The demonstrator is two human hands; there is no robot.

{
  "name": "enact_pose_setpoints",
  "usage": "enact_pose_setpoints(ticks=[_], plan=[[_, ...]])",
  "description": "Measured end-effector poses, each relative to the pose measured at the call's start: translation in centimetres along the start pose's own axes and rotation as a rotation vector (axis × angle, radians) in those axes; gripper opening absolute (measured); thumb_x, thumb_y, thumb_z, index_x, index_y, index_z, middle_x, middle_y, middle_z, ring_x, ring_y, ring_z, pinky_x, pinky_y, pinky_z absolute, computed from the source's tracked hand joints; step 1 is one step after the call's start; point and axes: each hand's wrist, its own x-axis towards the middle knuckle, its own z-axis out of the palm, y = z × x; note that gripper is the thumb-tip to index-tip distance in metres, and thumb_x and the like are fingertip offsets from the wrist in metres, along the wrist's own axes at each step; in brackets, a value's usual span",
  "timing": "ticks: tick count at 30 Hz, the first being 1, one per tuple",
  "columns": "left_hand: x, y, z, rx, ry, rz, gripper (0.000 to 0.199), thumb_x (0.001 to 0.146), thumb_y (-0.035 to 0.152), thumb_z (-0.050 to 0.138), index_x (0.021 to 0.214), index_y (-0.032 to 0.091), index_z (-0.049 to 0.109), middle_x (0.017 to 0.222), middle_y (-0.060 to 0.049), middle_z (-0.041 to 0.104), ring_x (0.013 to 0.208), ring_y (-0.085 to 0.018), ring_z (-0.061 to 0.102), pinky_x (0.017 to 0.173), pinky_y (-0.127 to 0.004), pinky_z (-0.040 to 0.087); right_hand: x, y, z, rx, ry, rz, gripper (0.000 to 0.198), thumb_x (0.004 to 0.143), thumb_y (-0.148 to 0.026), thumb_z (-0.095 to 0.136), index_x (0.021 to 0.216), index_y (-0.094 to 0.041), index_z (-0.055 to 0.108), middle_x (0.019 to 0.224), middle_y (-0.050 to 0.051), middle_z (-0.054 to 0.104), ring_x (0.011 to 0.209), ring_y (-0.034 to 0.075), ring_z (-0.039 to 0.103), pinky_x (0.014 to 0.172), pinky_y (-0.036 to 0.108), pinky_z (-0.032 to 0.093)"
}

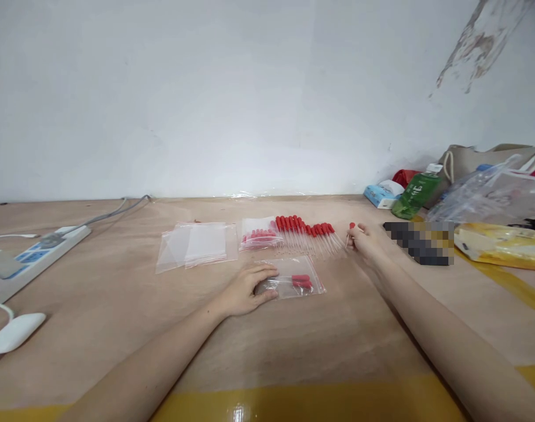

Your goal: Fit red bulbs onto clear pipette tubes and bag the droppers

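Observation:
My left hand (250, 288) lies on the left end of a clear zip bag (317, 288), its thumb and fingers apart. Inside that bag a few droppers with red bulbs (301, 281) show. Farther right, my right hand (364, 240) is closed in a pinch around a dropper (352, 226), whose red bulb sticks up above the fingers. Between the hands and the wall, a row of red-bulbed droppers (296, 227) lies side by side, stems toward me. At the row's left sits a filled zip bag (261, 234) with more droppers in it.
Flat zip bags (205, 243) lie overlapping at left centre. A power strip (43, 255) with cables stands far left. On the right are a dark, partly pixelated object (419, 243), a green bottle (417, 193), a tissue pack (382, 195), plastic bags (500, 190) and a yellow packet (500, 246).

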Motion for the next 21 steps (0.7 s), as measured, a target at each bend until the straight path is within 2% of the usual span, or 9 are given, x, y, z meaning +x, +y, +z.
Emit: enact_pose_setpoints(ticks=[3, 6, 9, 12, 16, 21], plan=[[0.0, -0.1, 0.1, -0.004, 0.007, -0.003, 0.041, 0.081, 0.040, 0.053, 0.118, 0.023, 0.051, 0.120, -0.006, 0.055, 0.114, -0.022, 0.046, 0.097, -0.042, 0.037, -2.7, 0.2, 0.6, 0.054, -0.030, 0.019, 0.068, 0.061, -0.023, 0.055, 0.121, -0.021, 0.026, 0.057, -0.009, 0.043, 0.040, 0.008, 0.046, 0.037, 0.020, 0.038], [0.0, -0.1, 0.1, -0.004, 0.006, -0.002, 0.041, 0.081, 0.040, 0.053, 0.118, 0.024, 0.051, 0.120, -0.006, 0.055, 0.114, -0.022, 0.046, 0.097, -0.041, 0.037, -5.5, 0.5, 1.6, 0.114, -0.082, -0.066, 0.068, 0.061, -0.028, 0.059, 0.120, -0.025, 0.024, 0.068, -0.008, 0.045, 0.046, 0.008, 0.052, 0.042, 0.021, 0.045], [0.0, -0.1, 0.1, 0.000, 0.002, -0.002, 0.041, 0.081, 0.039, 0.053, 0.119, 0.024, 0.050, 0.120, -0.006, 0.055, 0.114, -0.021, 0.046, 0.097, -0.041, 0.037, -6.9, 0.6, 2.4, 0.135, -0.075, -0.119, 0.072, 0.063, -0.030, 0.060, 0.122, -0.027, 0.019, 0.076, -0.006, 0.046, 0.049, 0.008, 0.054, 0.047, 0.023, 0.049], [0.0, -0.2, 0.1, 0.008, -0.002, -0.004, 0.041, 0.081, 0.039, 0.053, 0.119, 0.024, 0.050, 0.120, -0.006, 0.055, 0.115, -0.022, 0.046, 0.097, -0.041, 0.037, -7.4, 0.7, 3.0, 0.154, -0.086, -0.144, 0.070, 0.063, -0.032, 0.062, 0.119, -0.026, 0.020, 0.079, -0.005, 0.047, 0.052, 0.009, 0.056, 0.053, 0.027, 0.052], [0.0, -0.2, 0.1, -0.010, 0.001, -0.008, 0.037, 0.081, 0.038, 0.053, 0.114, 0.022, 0.052, 0.119, -0.006, 0.055, 0.114, -0.021, 0.046, 0.097, -0.039, 0.037, -7.5, 0.9, 3.3, 0.200, -0.122, -0.108, 0.057, 0.064, -0.035, 0.061, 0.109, -0.026, 0.026, 0.078, -0.004, 0.048, 0.055, 0.011, 0.058, 0.056, 0.029, 0.053], [-0.2, 0.4, -0.2, -0.036, 0.017, -0.066, 0.026, 0.079, 0.037, 0.055, 0.098, 0.020, 0.052, 0.117, -0.007, 0.054, 0.106, -0.021, 0.052, 0.089, -0.037, 0.042, -7.1, 0.8, 2.3, 0.199, 0.008, -0.089, 0.048, 0.064, -0.029, 0.057, 0.104, -0.025, 0.030, 0.065, -0.008, 0.047, 0.046, 0.009, 0.052, 0.047, 0.024, 0.048]])
